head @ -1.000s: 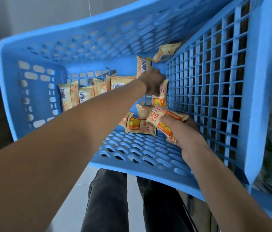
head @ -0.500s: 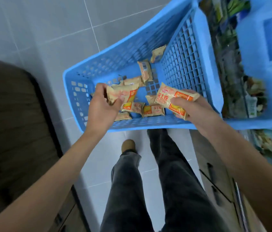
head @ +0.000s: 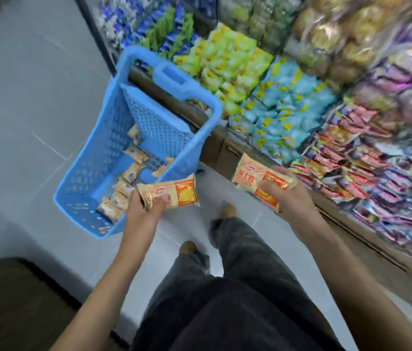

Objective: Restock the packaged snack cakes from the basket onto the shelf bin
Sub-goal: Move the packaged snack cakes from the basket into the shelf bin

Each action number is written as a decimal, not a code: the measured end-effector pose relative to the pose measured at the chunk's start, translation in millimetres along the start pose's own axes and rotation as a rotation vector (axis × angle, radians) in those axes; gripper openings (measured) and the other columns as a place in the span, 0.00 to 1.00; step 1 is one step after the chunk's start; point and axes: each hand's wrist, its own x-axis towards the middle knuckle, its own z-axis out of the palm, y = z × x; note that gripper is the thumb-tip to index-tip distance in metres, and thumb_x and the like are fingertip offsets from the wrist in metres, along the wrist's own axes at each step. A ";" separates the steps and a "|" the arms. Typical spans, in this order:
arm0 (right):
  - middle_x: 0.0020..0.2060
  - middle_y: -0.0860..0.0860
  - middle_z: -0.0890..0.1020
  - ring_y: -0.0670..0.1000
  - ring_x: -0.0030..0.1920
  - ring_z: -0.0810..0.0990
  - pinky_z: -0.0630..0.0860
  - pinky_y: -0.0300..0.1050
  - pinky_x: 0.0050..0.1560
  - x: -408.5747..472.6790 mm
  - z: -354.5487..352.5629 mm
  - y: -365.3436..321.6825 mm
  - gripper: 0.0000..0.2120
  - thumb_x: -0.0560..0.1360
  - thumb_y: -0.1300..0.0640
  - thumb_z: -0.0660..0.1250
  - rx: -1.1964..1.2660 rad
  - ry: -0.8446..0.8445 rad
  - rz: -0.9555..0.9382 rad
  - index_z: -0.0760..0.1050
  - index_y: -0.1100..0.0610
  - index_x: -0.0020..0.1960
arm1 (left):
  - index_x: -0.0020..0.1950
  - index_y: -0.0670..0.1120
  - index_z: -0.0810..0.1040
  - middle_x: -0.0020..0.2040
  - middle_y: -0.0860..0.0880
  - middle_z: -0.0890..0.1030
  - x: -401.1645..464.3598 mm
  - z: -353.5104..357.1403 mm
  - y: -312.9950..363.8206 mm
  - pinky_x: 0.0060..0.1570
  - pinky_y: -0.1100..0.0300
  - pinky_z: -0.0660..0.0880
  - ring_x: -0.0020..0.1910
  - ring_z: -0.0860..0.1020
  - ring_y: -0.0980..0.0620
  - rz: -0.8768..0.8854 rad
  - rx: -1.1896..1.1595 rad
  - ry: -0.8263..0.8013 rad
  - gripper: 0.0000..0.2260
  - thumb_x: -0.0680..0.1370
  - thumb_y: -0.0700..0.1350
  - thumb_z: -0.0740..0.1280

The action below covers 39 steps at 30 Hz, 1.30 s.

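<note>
**Both hands loaded, destination bin not identified**

The left hand [head: 142, 208] grips snack cakes [head: 172, 192] by one end, clear of the basket [head: 91, 171]; the right hand [head: 287, 196] clasps a second pack [head: 255, 179] near the shelf bins [head: 283, 107]. More packs lie in the basket.

Risks, as judged: the left-hand end-grip looks loose, so a pack may slip to the floor. The matching bin is not evident, so misplacement is possible.

Labelling: red logo and Chinese characters on the right pack, apparently "瑞士卷"; smaller print is blurred.
</note>
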 end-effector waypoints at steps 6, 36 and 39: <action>0.52 0.50 0.83 0.53 0.53 0.82 0.78 0.52 0.55 -48.6 -136.9 7.2 0.13 0.72 0.59 0.71 0.304 0.295 -0.063 0.73 0.46 0.53 | 0.59 0.42 0.72 0.54 0.46 0.78 -37.5 89.4 75.4 0.54 0.54 0.74 0.56 0.77 0.47 0.198 0.106 -0.245 0.11 0.78 0.41 0.64; 0.47 0.51 0.84 0.49 0.47 0.83 0.80 0.41 0.45 0.7 -624.6 -132.5 0.07 0.74 0.55 0.69 0.436 0.632 -0.570 0.74 0.53 0.51 | 0.48 0.57 0.70 0.49 0.54 0.78 -137.7 618.4 376.4 0.26 0.69 0.73 0.42 0.78 0.57 0.718 0.221 -0.717 0.09 0.74 0.47 0.69; 0.48 0.51 0.82 0.48 0.46 0.82 0.78 0.41 0.43 22.6 -643.6 -151.0 0.11 0.73 0.55 0.70 0.440 0.721 -0.595 0.73 0.53 0.54 | 0.52 0.54 0.71 0.48 0.51 0.78 -116.3 660.9 420.0 0.25 0.67 0.71 0.36 0.78 0.54 0.802 0.310 -0.715 0.10 0.74 0.50 0.69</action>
